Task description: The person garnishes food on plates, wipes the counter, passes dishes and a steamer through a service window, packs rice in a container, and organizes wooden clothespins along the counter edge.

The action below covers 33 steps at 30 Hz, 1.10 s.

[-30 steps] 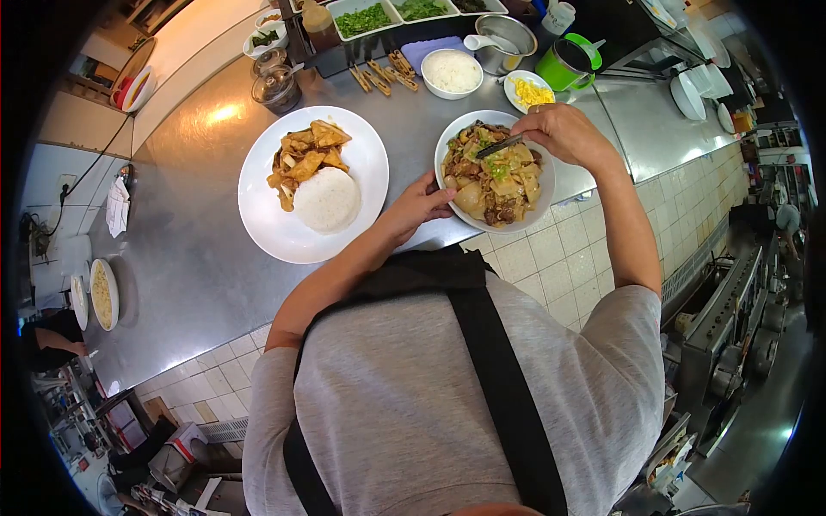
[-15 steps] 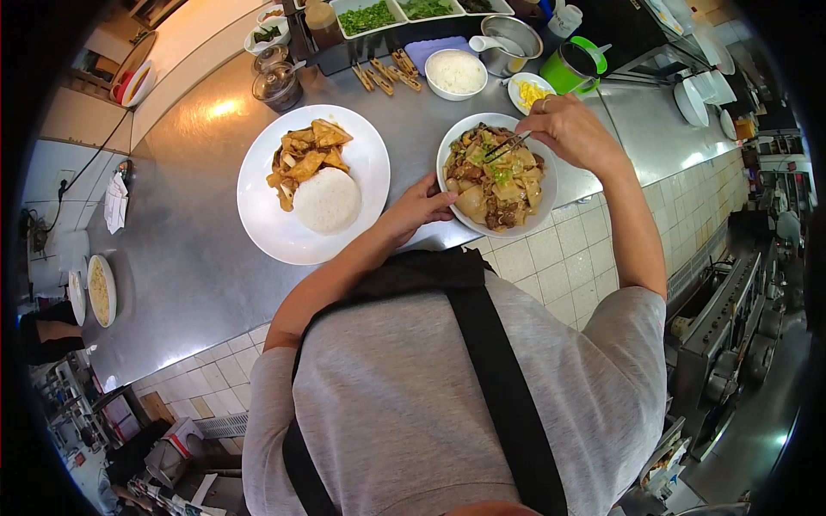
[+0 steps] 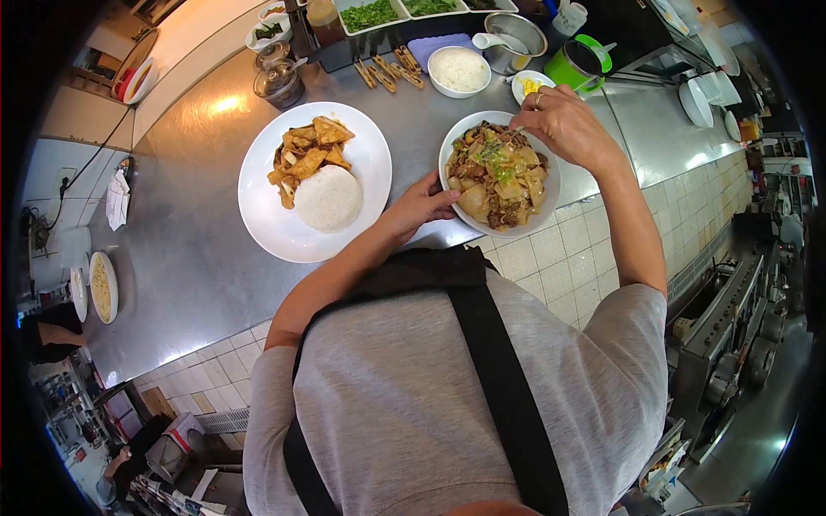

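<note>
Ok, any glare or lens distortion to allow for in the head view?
Head view: warm glare on the steel counter, left of the lidded jar; fisheye curving toward black corners. Same head view: food bowl, left hand and right hand look fairly clear.

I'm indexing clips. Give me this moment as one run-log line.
left hand: on left rim of food bowl | right hand: pinching mostly hidden utensil over same bowl | nearby: rice bowl, large plate

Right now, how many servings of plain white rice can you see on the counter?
2: a domed mound on the large round plate, and a bowlful beside the purple cloth. Can't tell whether the oval dish at far left holds rice.
</note>
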Each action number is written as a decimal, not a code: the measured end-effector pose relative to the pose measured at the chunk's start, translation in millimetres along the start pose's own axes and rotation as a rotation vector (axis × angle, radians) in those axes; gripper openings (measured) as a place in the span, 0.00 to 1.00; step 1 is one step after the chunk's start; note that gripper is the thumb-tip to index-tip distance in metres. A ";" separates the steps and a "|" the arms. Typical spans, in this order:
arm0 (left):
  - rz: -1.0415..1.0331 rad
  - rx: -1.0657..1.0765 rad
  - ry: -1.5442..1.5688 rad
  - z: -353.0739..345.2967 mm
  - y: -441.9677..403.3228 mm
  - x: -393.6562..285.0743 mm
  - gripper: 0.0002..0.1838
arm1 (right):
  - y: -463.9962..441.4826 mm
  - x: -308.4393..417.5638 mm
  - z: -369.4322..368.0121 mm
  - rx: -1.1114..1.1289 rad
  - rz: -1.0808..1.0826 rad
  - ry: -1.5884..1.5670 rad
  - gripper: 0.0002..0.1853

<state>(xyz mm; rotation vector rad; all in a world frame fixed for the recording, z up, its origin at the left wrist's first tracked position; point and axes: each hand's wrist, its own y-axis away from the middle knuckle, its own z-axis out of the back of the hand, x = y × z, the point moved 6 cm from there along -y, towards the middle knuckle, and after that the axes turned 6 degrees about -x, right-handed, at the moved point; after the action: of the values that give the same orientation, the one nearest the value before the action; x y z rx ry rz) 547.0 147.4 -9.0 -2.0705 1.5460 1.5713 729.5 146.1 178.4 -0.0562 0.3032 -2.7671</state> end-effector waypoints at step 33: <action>0.016 0.032 -0.016 2.0 -1.4 2.2 0.32 | -6.5 16.9 -10.6 0.033 0.113 -0.022 0.11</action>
<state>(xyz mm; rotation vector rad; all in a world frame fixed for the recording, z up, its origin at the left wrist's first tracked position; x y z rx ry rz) 546.6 147.9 -12.2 -2.0288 1.5753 1.5535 710.6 148.2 169.5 -0.0595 0.2466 -2.6564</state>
